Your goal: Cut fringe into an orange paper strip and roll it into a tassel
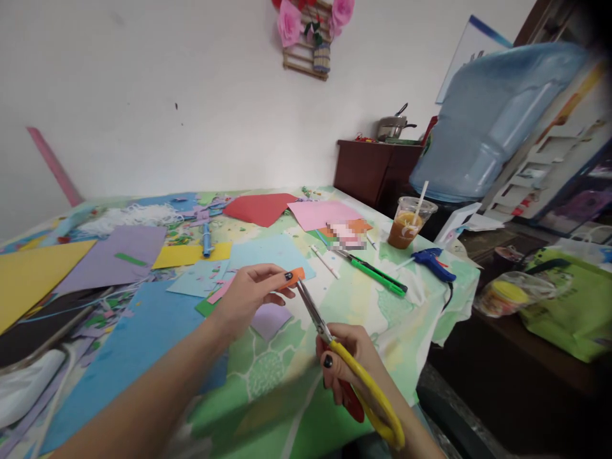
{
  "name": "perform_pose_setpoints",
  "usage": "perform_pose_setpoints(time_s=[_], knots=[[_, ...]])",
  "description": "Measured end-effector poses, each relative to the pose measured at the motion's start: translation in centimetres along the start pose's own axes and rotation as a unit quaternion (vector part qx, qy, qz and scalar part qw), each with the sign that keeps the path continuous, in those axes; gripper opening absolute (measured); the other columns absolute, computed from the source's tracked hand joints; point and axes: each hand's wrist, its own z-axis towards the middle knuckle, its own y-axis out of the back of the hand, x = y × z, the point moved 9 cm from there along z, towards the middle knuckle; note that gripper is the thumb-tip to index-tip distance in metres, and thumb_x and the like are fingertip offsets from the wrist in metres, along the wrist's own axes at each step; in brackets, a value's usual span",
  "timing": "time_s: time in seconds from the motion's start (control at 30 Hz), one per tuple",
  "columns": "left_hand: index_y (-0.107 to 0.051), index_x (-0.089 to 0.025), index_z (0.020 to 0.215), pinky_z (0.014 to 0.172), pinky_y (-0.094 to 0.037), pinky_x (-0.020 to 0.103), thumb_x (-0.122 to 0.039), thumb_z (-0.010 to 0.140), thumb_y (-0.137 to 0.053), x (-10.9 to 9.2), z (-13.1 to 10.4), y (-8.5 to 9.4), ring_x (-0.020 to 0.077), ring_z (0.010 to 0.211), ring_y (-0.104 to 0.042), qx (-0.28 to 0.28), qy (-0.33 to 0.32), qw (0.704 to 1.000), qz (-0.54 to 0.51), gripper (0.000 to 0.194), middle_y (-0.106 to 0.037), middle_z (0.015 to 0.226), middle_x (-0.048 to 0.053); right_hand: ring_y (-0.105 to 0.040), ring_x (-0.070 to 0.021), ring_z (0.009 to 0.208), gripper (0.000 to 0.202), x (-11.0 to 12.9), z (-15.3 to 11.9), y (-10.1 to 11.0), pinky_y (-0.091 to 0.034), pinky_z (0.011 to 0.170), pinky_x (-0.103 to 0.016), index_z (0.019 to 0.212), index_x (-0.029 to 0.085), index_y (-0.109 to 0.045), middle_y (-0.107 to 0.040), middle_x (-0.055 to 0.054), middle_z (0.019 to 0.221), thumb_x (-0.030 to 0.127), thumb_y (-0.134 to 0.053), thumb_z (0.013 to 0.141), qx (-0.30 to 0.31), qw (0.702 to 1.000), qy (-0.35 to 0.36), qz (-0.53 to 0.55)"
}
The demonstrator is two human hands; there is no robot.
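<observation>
My left hand (255, 290) pinches a small orange piece of paper (297, 275) between thumb and fingers, above the middle of the table. My right hand (351, 357) is closed round the handles of a pair of scissors (375, 395), one yellow and one red. The metal blades point up and left, and their tips meet the edge of the orange piece. Whether they are cutting into it cannot be made out. Under my left hand lie a light blue sheet (272, 252) and a small lilac sheet (271, 319).
A green utility knife (377, 275), a blue glue gun (435, 263) and a cup with a brown drink (406, 226) stand or lie to the right. Coloured sheets and scraps cover the left, among them a large blue sheet (138, 357). A big water bottle (492, 115) rises beyond the right edge.
</observation>
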Motion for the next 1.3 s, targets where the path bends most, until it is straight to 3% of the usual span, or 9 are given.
perform_pose_setpoints(time_s=[0.2,0.33,0.83,1.3], knots=[[-0.072,-0.014,0.071,0.075,-0.053,0.030,-0.028,0.070,-0.073,0.3,0.0,0.3,0.0164,0.072,-0.067,-0.025,0.000,0.999,-0.026,0.014,-0.074,0.079,0.008,-0.044,-0.0055,0.028,0.045,0.0,0.0,0.1,-0.033,0.026,-0.012,0.068,0.014,-0.053,-0.052,0.004,0.044,0.054,-0.074,0.062,-0.021,1.000,0.000,0.004],[-0.071,-0.013,0.068,0.074,-0.055,0.030,-0.026,0.069,-0.074,0.3,-0.2,0.3,0.0171,0.073,-0.068,-0.036,-0.006,0.999,-0.037,0.013,-0.074,0.077,0.007,-0.039,-0.0035,0.027,0.039,-0.4,-0.3,0.1,-0.030,0.025,-0.012,0.068,0.014,-0.053,-0.050,0.006,0.043,0.044,-0.077,0.062,-0.034,0.999,-0.012,-0.009],[-0.070,-0.014,0.061,0.078,-0.057,0.031,-0.023,0.066,-0.075,-0.5,-1.3,0.1,0.0205,0.083,-0.069,-0.097,-0.036,0.994,-0.030,0.011,-0.074,0.074,0.006,-0.038,-0.0041,0.029,0.040,-0.8,-0.4,-0.1,-0.029,0.026,-0.013,0.070,0.016,-0.053,-0.046,0.006,0.044,0.047,-0.077,0.059,-0.036,0.999,0.002,0.009],[-0.074,-0.016,0.066,0.079,-0.057,0.030,-0.022,0.068,-0.073,-0.3,-1.4,0.3,0.0207,0.084,-0.069,-0.095,-0.050,0.994,-0.010,0.006,-0.074,0.078,0.006,-0.036,-0.0033,0.029,0.041,-0.9,-0.5,0.0,-0.029,0.026,-0.013,0.070,0.015,-0.055,-0.047,0.007,0.046,0.046,-0.078,0.058,-0.046,0.999,0.001,0.025]])
